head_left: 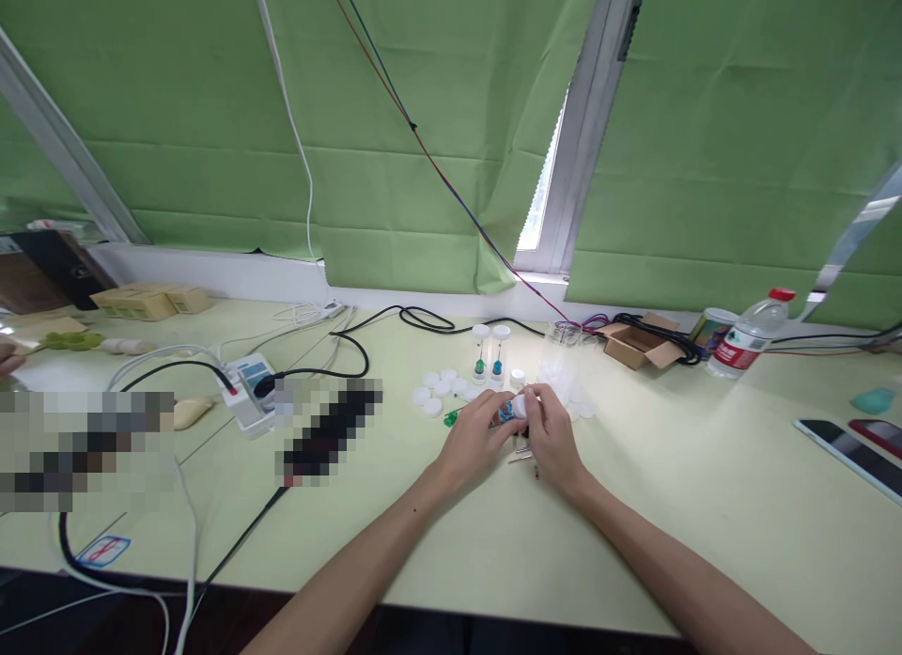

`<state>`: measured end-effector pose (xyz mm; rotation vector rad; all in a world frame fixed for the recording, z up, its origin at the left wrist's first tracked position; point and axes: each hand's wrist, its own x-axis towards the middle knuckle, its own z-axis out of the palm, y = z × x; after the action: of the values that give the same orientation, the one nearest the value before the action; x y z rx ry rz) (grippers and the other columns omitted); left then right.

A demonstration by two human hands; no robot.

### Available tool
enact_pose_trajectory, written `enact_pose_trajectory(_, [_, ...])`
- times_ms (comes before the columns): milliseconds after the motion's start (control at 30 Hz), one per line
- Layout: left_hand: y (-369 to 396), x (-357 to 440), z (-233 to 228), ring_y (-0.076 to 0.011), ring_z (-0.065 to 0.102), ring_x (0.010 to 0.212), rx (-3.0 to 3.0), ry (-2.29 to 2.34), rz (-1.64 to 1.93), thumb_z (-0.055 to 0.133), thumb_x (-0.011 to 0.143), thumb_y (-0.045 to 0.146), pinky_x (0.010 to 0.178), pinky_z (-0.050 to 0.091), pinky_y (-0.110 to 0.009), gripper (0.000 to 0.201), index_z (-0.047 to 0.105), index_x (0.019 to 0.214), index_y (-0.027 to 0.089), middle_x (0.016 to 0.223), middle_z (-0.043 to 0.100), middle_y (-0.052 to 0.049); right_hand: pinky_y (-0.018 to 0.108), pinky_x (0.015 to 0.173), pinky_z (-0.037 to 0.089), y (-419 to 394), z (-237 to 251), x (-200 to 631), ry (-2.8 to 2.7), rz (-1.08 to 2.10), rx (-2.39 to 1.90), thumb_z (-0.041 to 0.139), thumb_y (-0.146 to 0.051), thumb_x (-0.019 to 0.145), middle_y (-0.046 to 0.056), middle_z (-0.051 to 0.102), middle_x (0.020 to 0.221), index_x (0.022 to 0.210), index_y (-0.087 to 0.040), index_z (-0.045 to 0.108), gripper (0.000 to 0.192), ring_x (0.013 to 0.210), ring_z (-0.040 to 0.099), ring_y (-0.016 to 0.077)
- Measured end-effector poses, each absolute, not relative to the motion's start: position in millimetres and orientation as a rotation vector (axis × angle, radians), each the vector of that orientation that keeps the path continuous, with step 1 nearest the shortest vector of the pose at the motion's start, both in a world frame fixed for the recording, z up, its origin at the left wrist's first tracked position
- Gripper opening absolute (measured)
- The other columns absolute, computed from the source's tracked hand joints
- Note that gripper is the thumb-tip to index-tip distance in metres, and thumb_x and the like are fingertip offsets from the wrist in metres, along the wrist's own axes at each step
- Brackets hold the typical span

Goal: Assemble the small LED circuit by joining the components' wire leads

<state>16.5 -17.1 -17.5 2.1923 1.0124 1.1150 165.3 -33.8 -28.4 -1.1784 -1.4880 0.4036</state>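
Observation:
My left hand (474,435) and my right hand (551,433) meet over the pale green table (634,514). Between their fingertips they pinch a small clear vial (508,412) with a blue piece inside; my right hand's fingers close on its white cap (520,406). Just behind stand two capped clear vials, one with a green piece (480,352) and one with a blue piece (500,351). Several loose white caps (438,394) lie to the left, and a small green piece (451,417) lies by my left hand. Small metal parts (521,457) rest under my hands.
Empty clear tubes (560,354) stand behind my right hand. A cardboard box (638,344), a tin and a water bottle (748,336) sit at the back right, phones (852,450) at the right edge. Cables and a power strip (246,392) cover the left side.

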Motion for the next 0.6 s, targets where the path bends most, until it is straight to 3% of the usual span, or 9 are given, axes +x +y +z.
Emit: enact_pose_trajectory(600, [-16.1,16.0,-18.2,-0.0153,0.055,0.077,2.194,1.009,1.11,0.059,0.089,0.035,0.069,0.046,-0.028,0.028,0.062,0.114,0.023,0.096,0.063,-0.003,0.031,0.072,0.041,-33.0,-28.2,164.6,-1.486,0.392,-1.137,0.036,-0.036,0.101,0.002,0.052,0.083,0.087,-0.021,0.052,0.026,0.076,0.05,0.0182])
